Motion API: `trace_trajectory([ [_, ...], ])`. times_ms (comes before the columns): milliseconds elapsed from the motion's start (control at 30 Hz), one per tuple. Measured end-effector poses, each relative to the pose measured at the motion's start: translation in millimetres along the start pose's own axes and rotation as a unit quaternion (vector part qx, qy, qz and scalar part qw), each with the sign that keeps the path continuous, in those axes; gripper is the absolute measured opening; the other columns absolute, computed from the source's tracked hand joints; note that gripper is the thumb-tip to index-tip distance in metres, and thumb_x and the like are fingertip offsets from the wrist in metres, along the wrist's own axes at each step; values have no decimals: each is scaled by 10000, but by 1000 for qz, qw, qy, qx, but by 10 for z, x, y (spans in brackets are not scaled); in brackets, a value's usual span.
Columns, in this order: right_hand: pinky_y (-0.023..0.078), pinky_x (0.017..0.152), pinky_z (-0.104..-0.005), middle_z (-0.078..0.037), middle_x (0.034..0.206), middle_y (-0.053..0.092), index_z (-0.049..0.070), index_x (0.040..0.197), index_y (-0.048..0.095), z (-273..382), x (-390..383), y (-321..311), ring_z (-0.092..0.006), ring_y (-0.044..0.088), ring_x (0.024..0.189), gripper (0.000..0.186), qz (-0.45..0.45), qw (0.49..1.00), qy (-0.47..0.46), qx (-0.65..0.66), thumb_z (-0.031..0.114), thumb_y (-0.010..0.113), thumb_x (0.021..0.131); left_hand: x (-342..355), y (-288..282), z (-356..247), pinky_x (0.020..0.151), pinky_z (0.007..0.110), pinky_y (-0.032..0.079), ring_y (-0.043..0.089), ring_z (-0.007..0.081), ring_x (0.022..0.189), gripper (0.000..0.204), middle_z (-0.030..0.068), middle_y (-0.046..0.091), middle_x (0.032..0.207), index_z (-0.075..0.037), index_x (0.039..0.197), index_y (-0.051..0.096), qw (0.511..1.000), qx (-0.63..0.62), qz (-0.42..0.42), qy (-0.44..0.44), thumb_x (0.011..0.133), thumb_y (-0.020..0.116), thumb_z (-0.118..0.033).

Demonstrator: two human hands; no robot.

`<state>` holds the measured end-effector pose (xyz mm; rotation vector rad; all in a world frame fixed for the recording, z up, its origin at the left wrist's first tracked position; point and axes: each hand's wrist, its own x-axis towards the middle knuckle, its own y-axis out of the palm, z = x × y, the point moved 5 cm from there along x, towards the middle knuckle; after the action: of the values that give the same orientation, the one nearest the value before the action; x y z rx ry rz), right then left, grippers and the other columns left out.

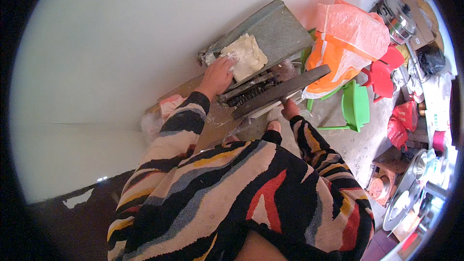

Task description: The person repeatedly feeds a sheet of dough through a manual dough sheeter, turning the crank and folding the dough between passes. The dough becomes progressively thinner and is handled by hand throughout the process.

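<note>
Striped sweater [217,183], left hand [217,76] outstretched on dough [248,59] atop grey tray [285,31], right hand [290,109] of unclear grip, white wall [121,34].

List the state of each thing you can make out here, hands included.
dough: flattened, lying on the metal tray
metal tray: sloping, partly covered by dough
left hand: touching the dough's edge; grip unclear
right hand: at the dark board's edge, fingers partly hidden
dark board: set slantwise
ridged machine part: exposed between tray and board
orange-and-pink bag: crumpled at the top
green chair: partly hidden
</note>
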<state>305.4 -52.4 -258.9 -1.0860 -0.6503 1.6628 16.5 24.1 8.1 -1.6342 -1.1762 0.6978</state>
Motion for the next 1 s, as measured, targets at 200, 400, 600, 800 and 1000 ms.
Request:
trace_trajectory([
  [200, 465, 747, -422, -177, 848, 598, 48, 959, 570, 870, -357, 730, -341, 574, 833, 254, 135, 951, -244, -132, 207, 587, 762, -23, -40, -38, 996, 447, 367, 452, 378, 1150, 437, 197, 511, 1214, -71, 1212, 520, 998, -5, -43, 39, 777, 485, -66],
  [400, 422, 529, -329, -70, 663, 550, 54, 824, 519, 1856, -1059, -33, -172, 530, 586, 217, 298, 908, -135, 263, 261, 584, 835, 11, -15, -15, 966, 437, 392, 473, 363, 1117, 435, 185, 532, 1170, -64, 1190, 542, 999, 9, -32, 31, 763, 467, -34],
  [600, 367, 398, -254, -11, 594, 472, 66, 877, 503, 2390, -1469, -1204, -105, 446, 454, 198, 313, 852, -56, 416, 203, 637, 828, 8, 7, -14, 942, 439, 410, 491, 350, 1094, 416, 179, 548, 1144, -61, 1173, 557, 999, 31, -4, 10, 774, 442, -42],
  [800, 363, 396, -227, 29, 644, 460, 56, 932, 511, 2206, -1592, -2343, -75, 443, 486, 214, 216, 861, -26, 460, 158, 657, 813, 15, 10, -1, 936, 430, 420, 496, 347, 1097, 393, 181, 546, 1143, -58, 1162, 562, 1000, 11, -11, 14, 791, 432, -54],
  [1000, 344, 373, -214, 25, 598, 472, 37, 915, 543, 1484, -1247, -3143, -63, 448, 449, 198, 90, 917, -17, 388, 136, 663, 792, 13, 3, -22, 963, 420, 406, 487, 345, 1124, 404, 180, 539, 1165, -46, 1181, 549, 1000, 30, -7, 3, 794, 430, -48],
])
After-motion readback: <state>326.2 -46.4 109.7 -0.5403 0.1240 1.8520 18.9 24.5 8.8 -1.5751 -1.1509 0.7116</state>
